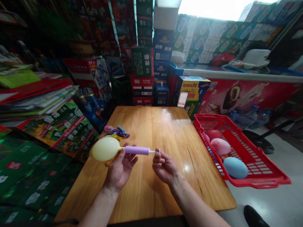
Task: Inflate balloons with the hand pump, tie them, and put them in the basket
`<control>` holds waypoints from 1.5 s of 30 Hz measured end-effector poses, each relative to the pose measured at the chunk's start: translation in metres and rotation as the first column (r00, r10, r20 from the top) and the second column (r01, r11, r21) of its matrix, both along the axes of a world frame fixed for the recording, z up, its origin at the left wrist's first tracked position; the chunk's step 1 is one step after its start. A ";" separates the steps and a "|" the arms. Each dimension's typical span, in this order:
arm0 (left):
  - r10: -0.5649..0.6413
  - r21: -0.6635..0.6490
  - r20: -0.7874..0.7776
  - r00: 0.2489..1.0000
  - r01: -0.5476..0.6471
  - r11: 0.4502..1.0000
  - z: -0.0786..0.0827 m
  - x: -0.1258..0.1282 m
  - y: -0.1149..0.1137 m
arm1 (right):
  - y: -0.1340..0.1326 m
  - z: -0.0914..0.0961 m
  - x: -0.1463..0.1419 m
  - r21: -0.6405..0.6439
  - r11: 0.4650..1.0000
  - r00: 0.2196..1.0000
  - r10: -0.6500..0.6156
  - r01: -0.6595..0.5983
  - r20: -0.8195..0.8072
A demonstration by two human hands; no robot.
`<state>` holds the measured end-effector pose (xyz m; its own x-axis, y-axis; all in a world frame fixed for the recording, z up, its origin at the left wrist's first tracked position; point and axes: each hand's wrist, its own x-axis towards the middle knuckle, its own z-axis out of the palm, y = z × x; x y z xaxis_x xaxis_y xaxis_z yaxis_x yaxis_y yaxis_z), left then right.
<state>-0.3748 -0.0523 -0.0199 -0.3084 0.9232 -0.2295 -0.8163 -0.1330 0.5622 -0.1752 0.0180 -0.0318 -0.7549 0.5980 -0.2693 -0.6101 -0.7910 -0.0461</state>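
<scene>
A purple balloon pump [137,150] lies level between my hands, above the wooden table [170,132]. On its left end sits a pale yellow balloon [105,148], partly inflated. My left hand [121,168] pinches the balloon's neck at the pump nozzle, thumb and fingers closed there. With its fingers curled in, my right hand [165,165] grips the white handle [157,151] at the pump's right end. A short length of the thin white rod shows. Behind the yellow balloon is a small pile of flat balloons [117,131] in purple, pink, blue and yellow.
To the table's right stands a red plastic basket [258,157] holding several inflated balloons, among them a blue one [235,167] and a pink one [220,146]. Stacked cartons [143,86] rise behind the table. Papers [35,97] and green boxes [26,176] crowd the left.
</scene>
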 end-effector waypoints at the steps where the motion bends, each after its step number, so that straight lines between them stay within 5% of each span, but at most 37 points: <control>1: -0.020 -0.018 0.005 1.000 0.020 1.000 -0.001 0.004 0.000 | -0.003 -0.004 -0.004 -0.019 0.999 1.000 0.029 -0.029 0.008; 6: 0.014 -0.060 0.007 1.000 -0.014 0.998 -0.004 -0.001 0.003 | 0.001 -0.001 0.000 -0.014 0.997 0.997 0.070 -0.070 0.029; 10: 0.117 -0.021 -0.065 0.991 -0.119 0.993 -0.002 -0.015 0.004 | 0.010 0.008 0.009 -0.018 0.997 0.997 -0.078 0.078 0.015; 17: -0.085 -0.033 -0.082 0.993 0.082 0.996 -0.011 0.014 -0.001 | -0.006 -0.005 -0.007 -0.087 0.996 0.997 -0.025 0.031 0.070; 24: 0.002 -0.021 -0.060 0.998 -0.003 1.000 -0.007 -0.009 0.003 | 0.010 0.015 0.015 0.026 1.000 0.996 -0.018 0.016 0.085; 32: -0.073 -0.055 -0.051 0.996 0.070 0.996 -0.016 0.007 0.000 | -0.011 -0.004 -0.005 0.023 0.998 0.994 0.056 -0.059 0.091; 40: 0.099 -0.031 -0.071 0.993 -0.101 0.994 -0.008 -0.011 0.003 | 0.012 0.012 0.017 0.051 0.998 0.997 -0.040 0.036 0.067; 45: -0.067 -0.032 -0.078 0.995 0.065 0.997 -0.017 0.008 -0.002 | 0.002 -0.001 0.006 0.009 0.999 0.996 0.038 -0.039 0.085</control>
<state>-0.3666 -0.0542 -0.0365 -0.2654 0.9354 -0.2338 -0.7757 -0.0632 0.6279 -0.1695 0.0200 -0.0332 -0.7522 0.5721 -0.3269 -0.5726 -0.8131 -0.1053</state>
